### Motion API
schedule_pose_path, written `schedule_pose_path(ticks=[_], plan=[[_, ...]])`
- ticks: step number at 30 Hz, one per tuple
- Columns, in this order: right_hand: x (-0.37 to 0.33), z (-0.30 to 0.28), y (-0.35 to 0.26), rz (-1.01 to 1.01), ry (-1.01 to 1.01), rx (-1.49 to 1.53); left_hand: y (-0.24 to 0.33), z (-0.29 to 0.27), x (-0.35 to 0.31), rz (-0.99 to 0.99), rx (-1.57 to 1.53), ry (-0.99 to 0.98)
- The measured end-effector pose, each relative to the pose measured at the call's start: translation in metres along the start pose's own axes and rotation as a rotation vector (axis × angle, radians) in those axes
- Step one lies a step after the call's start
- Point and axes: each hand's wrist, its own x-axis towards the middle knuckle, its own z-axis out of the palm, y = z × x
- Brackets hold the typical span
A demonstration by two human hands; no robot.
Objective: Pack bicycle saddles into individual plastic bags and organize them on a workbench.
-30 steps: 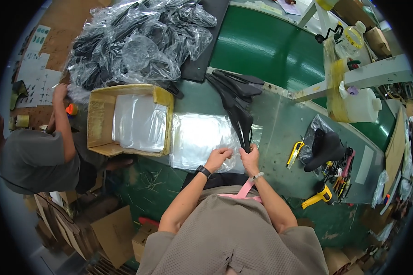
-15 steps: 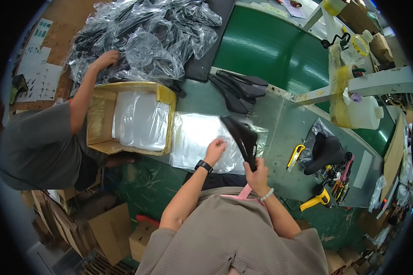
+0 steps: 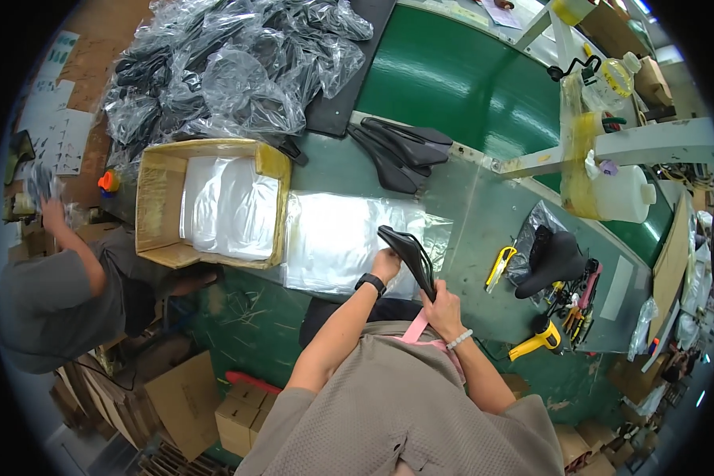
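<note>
A black bicycle saddle (image 3: 408, 258) is held tilted above a stack of clear plastic bags (image 3: 325, 238) on the bench. My right hand (image 3: 443, 308) is closed around its narrow end, at the lower right. At the saddle's left edge, my left hand (image 3: 385, 266) is closed against it, with the fingertips partly hidden behind it. Two more black saddles (image 3: 408, 155) lie close together on the bench beyond the bags.
A taped cardboard box (image 3: 159, 206) with clear bags stands left; bagged saddles (image 3: 238, 71) are heaped behind it. At right lie another saddle (image 3: 551, 266), a yellow cutter (image 3: 500, 268), a yellow heat gun (image 3: 538, 339) and tools. A co-worker (image 3: 63, 293) is at far left.
The saddle has been turned and lowered toward me, and my left hand has come up against it. The co-worker's hand has left the heap and now holds something blurred at far left.
</note>
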Motion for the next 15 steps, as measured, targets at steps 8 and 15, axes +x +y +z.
schedule_pose_path(ticks=[8, 15], plan=[[-0.005, -0.005, 0.017, 0.049, -0.158, -0.360, 0.034, -0.043, -0.014, -0.222, -0.750, 0.169], [0.013, -0.002, -0.019, 0.125, -0.256, -0.437, 0.120, -0.032, -0.060, 1.007, 0.628, 0.133]])
